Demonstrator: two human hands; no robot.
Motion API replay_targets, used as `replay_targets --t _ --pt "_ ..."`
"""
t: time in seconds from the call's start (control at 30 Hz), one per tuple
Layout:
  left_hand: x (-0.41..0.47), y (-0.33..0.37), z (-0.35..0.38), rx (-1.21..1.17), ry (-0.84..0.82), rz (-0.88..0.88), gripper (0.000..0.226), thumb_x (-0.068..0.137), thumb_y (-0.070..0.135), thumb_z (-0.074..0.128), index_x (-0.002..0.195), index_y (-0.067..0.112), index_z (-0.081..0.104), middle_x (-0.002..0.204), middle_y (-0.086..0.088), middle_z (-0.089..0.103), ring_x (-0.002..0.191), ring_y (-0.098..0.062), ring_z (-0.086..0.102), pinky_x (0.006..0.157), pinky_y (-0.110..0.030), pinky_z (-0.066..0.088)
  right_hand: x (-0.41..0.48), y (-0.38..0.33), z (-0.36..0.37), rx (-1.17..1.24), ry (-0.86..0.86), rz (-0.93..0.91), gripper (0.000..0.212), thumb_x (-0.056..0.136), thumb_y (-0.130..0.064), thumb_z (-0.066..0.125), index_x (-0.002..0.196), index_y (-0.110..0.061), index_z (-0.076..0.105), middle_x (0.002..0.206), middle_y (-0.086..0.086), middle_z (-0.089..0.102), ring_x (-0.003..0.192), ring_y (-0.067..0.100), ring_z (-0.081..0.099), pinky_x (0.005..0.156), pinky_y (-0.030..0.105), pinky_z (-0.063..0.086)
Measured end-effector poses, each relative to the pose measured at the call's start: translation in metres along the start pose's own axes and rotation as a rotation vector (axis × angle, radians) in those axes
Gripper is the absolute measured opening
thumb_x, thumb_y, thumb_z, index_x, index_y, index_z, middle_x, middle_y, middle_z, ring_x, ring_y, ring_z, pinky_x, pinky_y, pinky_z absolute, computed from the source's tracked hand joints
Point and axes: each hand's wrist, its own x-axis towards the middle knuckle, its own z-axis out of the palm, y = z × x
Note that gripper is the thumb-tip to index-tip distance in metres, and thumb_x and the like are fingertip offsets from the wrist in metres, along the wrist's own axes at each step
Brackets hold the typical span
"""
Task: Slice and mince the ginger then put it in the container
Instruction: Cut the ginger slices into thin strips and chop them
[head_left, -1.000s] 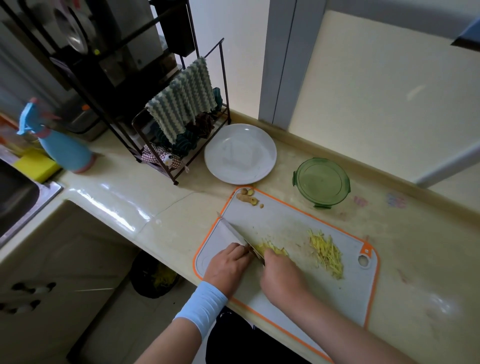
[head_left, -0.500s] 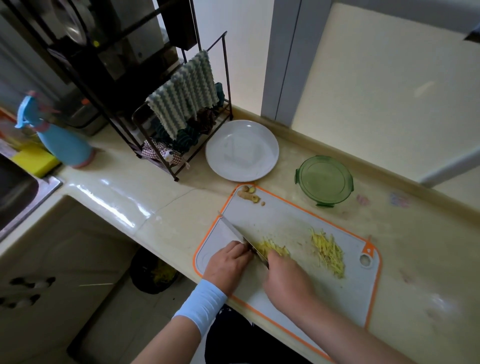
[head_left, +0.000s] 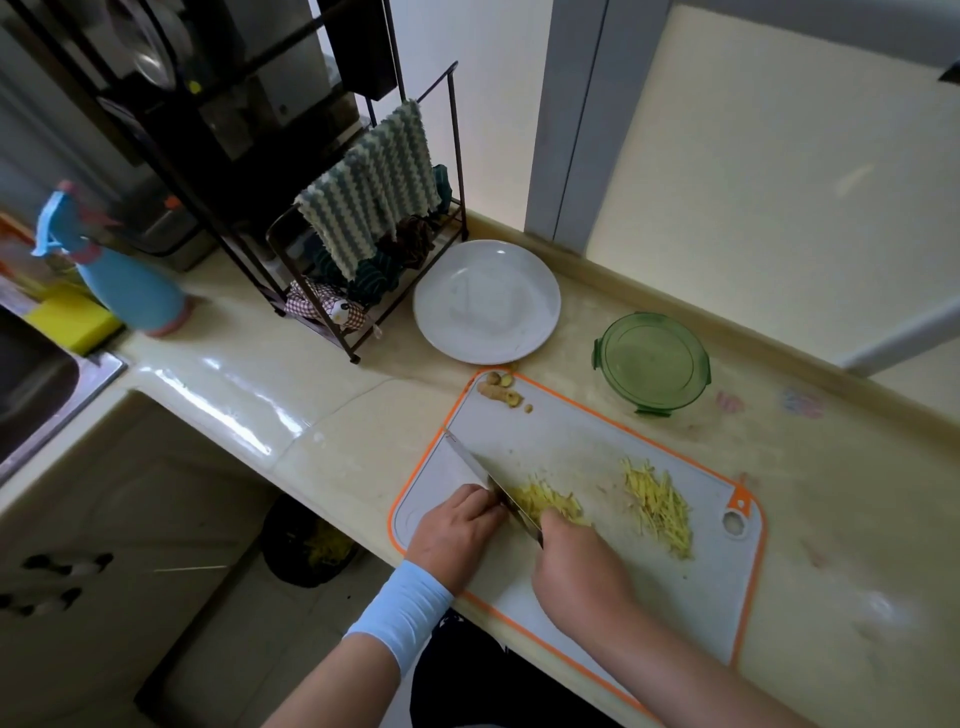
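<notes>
My right hand (head_left: 576, 566) is wrapping tight around the knife (head_left: 488, 480) handle, and the flat shiny blade is pointing toward ten o'clock. My left hand (head_left: 457, 535) is lying with curled fingers against the blade's back; I cannot tell if it is gripping anything. A small pile of thin yellow ginger strips (head_left: 548, 501) is sitting just past my right knuckles, touching the blade at twelve o'clock. Half a second ago the pile and my hands were sitting in much the same spot. A bigger stringy ginger heap (head_left: 662, 506) is lying at two o'clock on the smooth white cutting board (head_left: 571, 436) with its orange rim. Knobby brown ginger ends (head_left: 498, 392) are resting at the board's far corner. The round green container (head_left: 652, 361) is waiting beyond the board at one o'clock, beside a shiny white plate (head_left: 485, 301).
</notes>
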Motion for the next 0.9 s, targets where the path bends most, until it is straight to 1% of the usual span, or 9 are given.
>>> replay_targets --t 0.07,0.2,0.3,0.4,0.5,0.57,0.67,0.73,0.9 --pt "-0.002 0.0 0.001 -0.007 -0.006 0.0 0.023 0.089 0.014 0.052 0.096 0.018 0.074 0.098 0.002 0.065 0.094 -0.014 0.055 0.062 -0.024 0.052 -0.004 0.004 0.004 0.017 -0.013 0.023 0.013 0.09 -0.009 0.04 0.089 -0.021 0.038 0.092 0.006 0.06 0.08 0.031 0.056 0.063 0.032 0.039" --pt "-0.002 0.0 0.001 -0.031 -0.008 -0.005 0.021 0.084 0.01 0.058 0.097 0.02 0.073 0.098 0.004 0.063 0.094 -0.013 0.055 0.063 -0.021 0.048 0.016 -0.012 0.01 0.005 0.005 0.035 0.009 0.091 -0.013 0.043 0.096 -0.02 0.044 0.106 0.009 0.063 0.1 0.032 0.061 0.074 0.035 0.046" --pt "-0.001 0.0 0.0 -0.039 -0.013 -0.001 0.021 0.082 0.007 0.06 0.094 0.02 0.072 0.095 0.005 0.062 0.092 -0.013 0.055 0.06 -0.023 0.05 0.028 -0.024 0.006 0.006 0.01 0.023 0.013 0.093 -0.015 0.042 0.104 -0.018 0.049 0.109 0.008 0.063 0.104 0.031 0.061 0.074 0.034 0.046" --pt "0.0 0.0 -0.002 -0.026 -0.013 -0.003 0.024 0.085 0.012 0.052 0.094 0.02 0.073 0.096 0.004 0.062 0.092 -0.013 0.055 0.057 -0.023 0.051 0.02 -0.016 0.003 0.004 0.009 0.015 0.006 0.092 -0.015 0.044 0.095 -0.02 0.045 0.105 0.008 0.063 0.1 0.031 0.062 0.071 0.034 0.044" --pt "-0.002 -0.001 0.0 -0.014 -0.004 -0.007 0.025 0.09 0.014 0.049 0.093 0.018 0.074 0.097 0.003 0.065 0.092 -0.013 0.055 0.055 -0.023 0.051 0.002 0.002 0.004 0.031 0.014 0.022 0.009 0.092 -0.014 0.043 0.086 -0.021 0.04 0.095 0.005 0.062 0.089 0.031 0.061 0.063 0.032 0.04" --pt "-0.003 -0.003 0.002 -0.013 -0.004 -0.006 0.025 0.09 0.013 0.05 0.095 0.018 0.073 0.098 0.003 0.065 0.093 -0.014 0.055 0.057 -0.024 0.051 -0.002 0.006 0.01 0.047 0.009 0.04 0.011 0.09 -0.012 0.042 0.086 -0.022 0.041 0.093 0.005 0.061 0.088 0.03 0.061 0.063 0.033 0.041" --pt "-0.003 -0.003 0.003 -0.031 -0.016 -0.002 0.023 0.088 0.011 0.052 0.097 0.018 0.072 0.1 0.003 0.063 0.094 -0.014 0.056 0.062 -0.025 0.052 0.008 -0.005 0.015 0.034 0.018 0.044 0.008 0.09 -0.014 0.044 0.094 -0.021 0.044 0.101 0.006 0.064 0.097 0.03 0.062 0.072 0.035 0.048" --pt "-0.003 -0.003 0.001 -0.041 -0.037 -0.005 0.023 0.085 0.009 0.054 0.097 0.019 0.071 0.101 0.004 0.061 0.094 -0.014 0.055 0.062 -0.024 0.052 0.019 -0.018 0.012 0.01 0.024 0.03 0.012 0.09 -0.016 0.045 0.101 -0.02 0.048 0.105 0.007 0.064 0.101 0.031 0.062 0.078 0.037 0.049" --pt "-0.004 -0.004 -0.006 -0.093 -0.08 -0.041 0.026 0.081 0.008 0.065 0.102 0.021 0.069 0.106 0.006 0.059 0.096 -0.014 0.056 0.055 -0.027 0.053 0.025 -0.026 0.003 -0.019 0.013 0.022 0.016 0.091 -0.011 0.043 0.105 -0.016 0.049 0.109 0.008 0.063 0.104 0.031 0.061 0.076 0.036 0.047"
